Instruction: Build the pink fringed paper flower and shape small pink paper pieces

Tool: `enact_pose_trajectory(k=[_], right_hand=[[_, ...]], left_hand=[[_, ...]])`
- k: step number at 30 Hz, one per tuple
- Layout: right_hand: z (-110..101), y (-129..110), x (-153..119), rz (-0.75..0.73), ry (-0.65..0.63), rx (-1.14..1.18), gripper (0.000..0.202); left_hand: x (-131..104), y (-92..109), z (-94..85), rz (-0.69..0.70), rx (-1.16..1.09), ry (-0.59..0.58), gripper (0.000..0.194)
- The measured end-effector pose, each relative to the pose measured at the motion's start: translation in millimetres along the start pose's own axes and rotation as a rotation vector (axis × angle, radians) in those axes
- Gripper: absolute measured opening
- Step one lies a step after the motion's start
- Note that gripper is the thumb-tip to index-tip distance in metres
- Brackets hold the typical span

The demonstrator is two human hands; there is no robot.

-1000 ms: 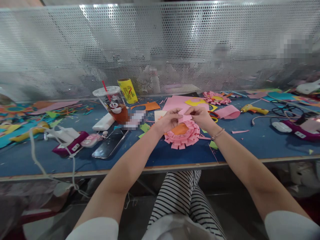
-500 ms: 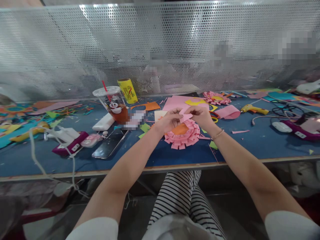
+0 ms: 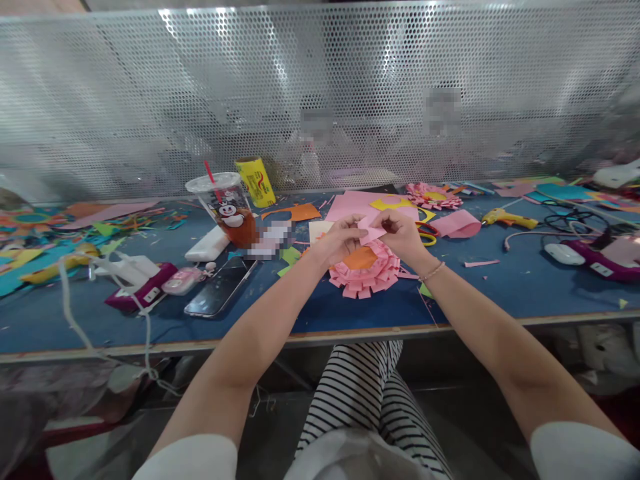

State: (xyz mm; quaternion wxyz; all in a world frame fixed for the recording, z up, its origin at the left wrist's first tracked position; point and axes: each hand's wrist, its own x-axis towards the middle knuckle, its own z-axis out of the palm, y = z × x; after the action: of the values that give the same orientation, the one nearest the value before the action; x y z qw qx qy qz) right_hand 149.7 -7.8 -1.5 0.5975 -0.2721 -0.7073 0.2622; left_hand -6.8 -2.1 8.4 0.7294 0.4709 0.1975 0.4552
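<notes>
Right hand [image 3: 401, 233] has shifted slightly; it and the left hand [image 3: 339, 241] pinch one pink slip [image 3: 371, 233]; paper flower [image 3: 364, 285] below appears largely ringed, slip apparently unattached

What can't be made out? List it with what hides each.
All in the head view:
Pink paper piece: its ends, covered by the left hand and right hand.
Pink flower: part of its far side, behind the hands.
Yellow cylinder: lettering too small to read.
Purple block: right end, cut off by the right edge.
Shapes behind the perforated screen: blurred by its mesh.
</notes>
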Motion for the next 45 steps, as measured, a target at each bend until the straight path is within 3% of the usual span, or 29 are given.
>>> enact_pose_trajectory(k=[13,27,34,45], right_hand=[[1.7,0.2,-2.9,-0.012,0.024,-0.078,0.013],[-4.1,3.9,0.7,0.049,-0.004,0.046,0.009],[-1.1,-0.4,3.1,0.113,0.023,0.166,0.024],[-1.8,1.7,2.9,0.227,-0.061,0.249,0.039]], left_hand=[[3.1,-1.1,-4.4,0.007,0.015,0.013,0.039],[0.5,1.0,-1.4,0.011,-0.011,-0.021,0.034],[-0.7,0.2,0.6,0.011,0.010,-0.044,0.030],[0.3,-0.6,-0.2,-0.016,0.060,-0.023,0.024]])
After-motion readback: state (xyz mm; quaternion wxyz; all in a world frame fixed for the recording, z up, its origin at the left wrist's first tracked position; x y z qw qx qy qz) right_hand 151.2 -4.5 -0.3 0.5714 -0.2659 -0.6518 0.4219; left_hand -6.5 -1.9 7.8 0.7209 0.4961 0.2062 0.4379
